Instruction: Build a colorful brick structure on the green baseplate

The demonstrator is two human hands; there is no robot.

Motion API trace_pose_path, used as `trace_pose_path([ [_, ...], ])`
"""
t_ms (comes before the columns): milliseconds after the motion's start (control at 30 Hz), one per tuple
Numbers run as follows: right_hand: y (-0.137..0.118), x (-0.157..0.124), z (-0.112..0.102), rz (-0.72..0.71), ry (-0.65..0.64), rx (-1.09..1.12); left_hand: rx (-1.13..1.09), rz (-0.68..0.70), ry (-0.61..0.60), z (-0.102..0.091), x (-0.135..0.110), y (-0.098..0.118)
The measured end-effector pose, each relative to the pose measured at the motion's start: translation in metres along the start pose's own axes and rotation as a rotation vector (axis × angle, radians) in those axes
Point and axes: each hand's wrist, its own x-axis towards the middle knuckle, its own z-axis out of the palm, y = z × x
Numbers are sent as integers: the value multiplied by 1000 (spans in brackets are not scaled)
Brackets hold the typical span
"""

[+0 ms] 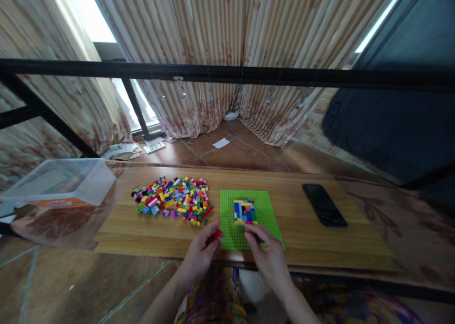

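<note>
A red toy brick (217, 234) is pinched between the thumb and fingers of my left hand (202, 249), by the left front edge of the green baseplate (263, 198). On the baseplate stands a small block structure (244, 212) of blue, yellow, white and other bricks, with a dark gap near its middle. My right hand (267, 251) reaches over the plate's front part, its thumb and forefinger drawn together at the structure's near side. Whatever may be between those fingertips is too small to make out.
A heap of loose colourful bricks (177, 198) lies left of the baseplate on the wooden board (298, 253). A black phone (324, 205) rests at the right. Far left is a clear plastic bin (67, 179). A dark metal rail (213, 72) runs across beyond the board.
</note>
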Motion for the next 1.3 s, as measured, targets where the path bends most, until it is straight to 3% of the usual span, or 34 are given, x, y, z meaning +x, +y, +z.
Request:
trace_pose_path([
  [133,-20,-17,9,10,-245,68,-76,-42,-183,10,-15,13],
  [267,-24,-21,10,17,-302,119,-113,-49,-278,16,-24,25],
  [433,-22,-18,5,35,-301,113,-182,-109,-257,20,-23,24],
  [733,-14,-16,-1,84,-144,59,-362,-275,-120,9,-21,29],
  [1067,-20,-19,3,133,-230,87,-169,-96,-97,20,-12,27],
  [1167,-14,-16,-2,157,-113,31,-75,-39,-58,19,-9,23],
  [1300,6,2,-15,270,243,-54,122,50,21,4,-3,9],
])
